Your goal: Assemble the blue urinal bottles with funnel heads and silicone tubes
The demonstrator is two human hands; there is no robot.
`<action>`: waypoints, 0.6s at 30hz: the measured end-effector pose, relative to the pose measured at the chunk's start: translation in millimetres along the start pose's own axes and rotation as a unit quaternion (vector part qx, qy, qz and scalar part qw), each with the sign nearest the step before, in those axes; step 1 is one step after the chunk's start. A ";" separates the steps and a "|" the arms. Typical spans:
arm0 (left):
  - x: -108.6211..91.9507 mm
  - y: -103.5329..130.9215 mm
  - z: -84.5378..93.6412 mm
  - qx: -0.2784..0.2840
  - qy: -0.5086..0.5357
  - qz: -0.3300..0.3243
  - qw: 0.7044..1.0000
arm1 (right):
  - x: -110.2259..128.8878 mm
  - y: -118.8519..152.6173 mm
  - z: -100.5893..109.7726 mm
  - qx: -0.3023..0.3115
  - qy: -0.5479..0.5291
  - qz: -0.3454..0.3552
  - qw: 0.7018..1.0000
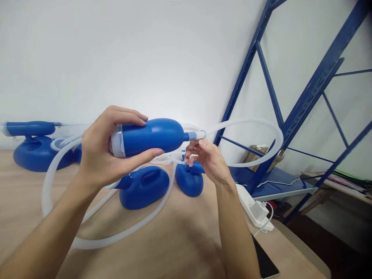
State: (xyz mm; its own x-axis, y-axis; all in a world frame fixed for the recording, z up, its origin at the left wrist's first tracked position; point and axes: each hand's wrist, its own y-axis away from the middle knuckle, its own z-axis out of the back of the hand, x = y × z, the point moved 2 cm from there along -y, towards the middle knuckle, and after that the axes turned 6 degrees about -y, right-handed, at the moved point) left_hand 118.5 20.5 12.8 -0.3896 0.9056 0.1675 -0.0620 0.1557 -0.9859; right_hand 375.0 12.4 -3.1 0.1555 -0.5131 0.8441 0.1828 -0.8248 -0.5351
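My left hand (100, 147) is wrapped round a blue plastic urinal head (158, 135), held sideways above the table. A clear cap (117, 142) covers its wide end, by my palm. Its narrow neck points right and meets the end of a translucent white hose (247, 122). Around that joint sits a thin wire hose clamp (202, 134). My right hand (211, 161) is closed at the clamp, thumb and fingertips pinching just below it. Beneath my hands stand a blue bottle with a handle (145, 190) and another blue bottle (190, 184).
More blue bottles (37, 157) and coiled hose lie at the left by the wall. A white power strip (250, 205) with a plugged-in charger and a dark phone (265, 257) lie at the table's right side. Beyond rises a blue metal rack (261, 62).
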 end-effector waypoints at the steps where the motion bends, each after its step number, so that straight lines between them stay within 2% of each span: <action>1: 0.1 0.0 0.3 0.003 0.002 0.000 1.000 | -2.2 -1.2 1.0 0.001 -0.002 0.006 1.000; 5: 0.9 0.4 0.0 0.022 0.004 0.003 1.000 | -9.7 -4.6 1.4 -0.006 -0.013 0.024 1.000; 8: 3.2 1.0 -2.1 0.041 0.006 0.006 0.999 | -11.2 -3.8 -1.6 0.021 -0.020 0.012 1.000; 11: 4.3 2.7 -4.8 0.036 0.017 0.000 0.999 | -10.1 -1.5 -4.9 0.044 -0.040 0.000 0.998; 18: -3.2 9.6 -14.6 0.049 0.003 0.043 0.998 | -11.5 -1.5 -14.2 0.071 -0.088 -0.008 0.994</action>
State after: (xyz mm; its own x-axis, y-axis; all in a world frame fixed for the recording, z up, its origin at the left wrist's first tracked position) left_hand 132.6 24.8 2.9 -0.3916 0.9165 0.0811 -0.1181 0.0374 -0.9923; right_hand 359.1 16.2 -11.5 0.3174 -0.4404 0.8398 0.3200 -0.7839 -0.5320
